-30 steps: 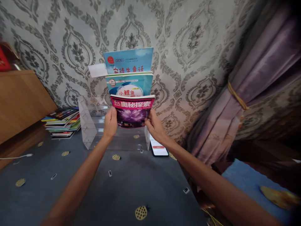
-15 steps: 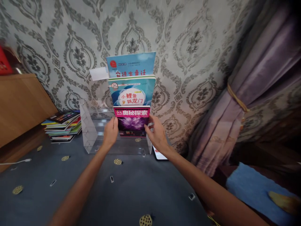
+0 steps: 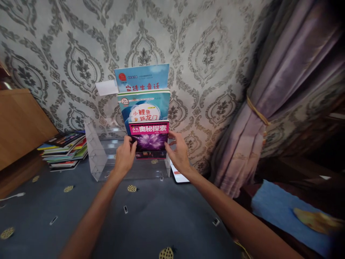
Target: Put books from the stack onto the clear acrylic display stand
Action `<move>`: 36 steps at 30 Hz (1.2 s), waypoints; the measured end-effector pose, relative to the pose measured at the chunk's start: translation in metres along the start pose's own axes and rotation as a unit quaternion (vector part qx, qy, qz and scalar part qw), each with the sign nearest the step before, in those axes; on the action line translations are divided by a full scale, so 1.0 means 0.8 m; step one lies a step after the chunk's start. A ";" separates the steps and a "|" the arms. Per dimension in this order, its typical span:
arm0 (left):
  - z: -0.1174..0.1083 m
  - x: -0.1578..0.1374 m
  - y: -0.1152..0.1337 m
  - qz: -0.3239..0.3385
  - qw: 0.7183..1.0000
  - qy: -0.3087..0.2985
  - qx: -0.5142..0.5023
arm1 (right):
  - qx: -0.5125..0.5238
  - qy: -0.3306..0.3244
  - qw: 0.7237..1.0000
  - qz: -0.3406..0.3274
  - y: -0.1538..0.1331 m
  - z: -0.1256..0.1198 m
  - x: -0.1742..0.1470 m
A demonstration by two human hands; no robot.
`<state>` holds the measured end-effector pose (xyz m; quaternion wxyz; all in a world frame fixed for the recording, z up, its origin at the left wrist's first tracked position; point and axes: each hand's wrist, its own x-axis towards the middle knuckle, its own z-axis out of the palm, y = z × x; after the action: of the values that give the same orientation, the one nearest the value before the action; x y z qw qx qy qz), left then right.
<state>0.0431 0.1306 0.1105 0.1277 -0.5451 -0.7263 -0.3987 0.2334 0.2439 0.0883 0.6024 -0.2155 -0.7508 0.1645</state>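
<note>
A purple-and-pink book (image 3: 150, 141) stands upright at the front of a clear acrylic tiered rack (image 3: 97, 154). My left hand (image 3: 125, 154) grips its left edge, thumb on the cover. On the opposite edge, my right hand (image 3: 178, 151) pinches the same book between thumb and fingers. Behind it a teal book (image 3: 144, 104) stands in the rack, and a taller light-blue book (image 3: 142, 76) rises at the back. The purple book hides the lower part of the teal one.
To the rack's left lies a stack of books (image 3: 63, 151) beside a wooden cabinet (image 3: 24, 126). A phone (image 3: 179, 176) with a lit screen is at the rack's right. A tied curtain (image 3: 242, 144) and a blue cloth (image 3: 280, 212) are farther right. Patterned wallpaper rises behind.
The view has shifted slightly, so the scene sits a little farther left. My left thumb now lies over the front of the purple book's cover; both hands still hold it.
</note>
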 end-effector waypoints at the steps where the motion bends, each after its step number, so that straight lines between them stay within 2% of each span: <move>1: 0.000 0.000 0.000 0.001 1.000 -0.003 0.005 | -0.004 0.000 1.000 0.000 0.000 -0.001 -0.001; 12: -0.001 -0.005 0.000 0.013 0.998 -0.032 0.050 | 0.006 0.000 0.999 0.052 0.002 -0.005 -0.022; 19: -0.004 -0.011 0.009 -0.020 0.993 -0.046 0.108 | 0.021 0.009 0.997 0.072 -0.001 -0.012 -0.030; 25: -0.007 -0.013 0.008 -0.021 0.993 -0.061 0.102 | 0.008 -0.004 0.996 0.084 -0.001 -0.014 -0.041; 31: -0.005 -0.002 0.000 -0.020 0.996 -0.041 0.071 | -0.041 -0.023 0.997 0.057 0.010 -0.007 -0.015; 36: -0.008 0.003 0.000 -0.038 0.993 -0.057 0.096 | -0.064 -0.035 0.994 0.079 0.018 -0.001 0.003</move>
<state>0.0408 0.1279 0.1166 0.1230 -0.5243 -0.7873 -0.3002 0.2351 0.2574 0.0834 0.5460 -0.3060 -0.7610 0.1706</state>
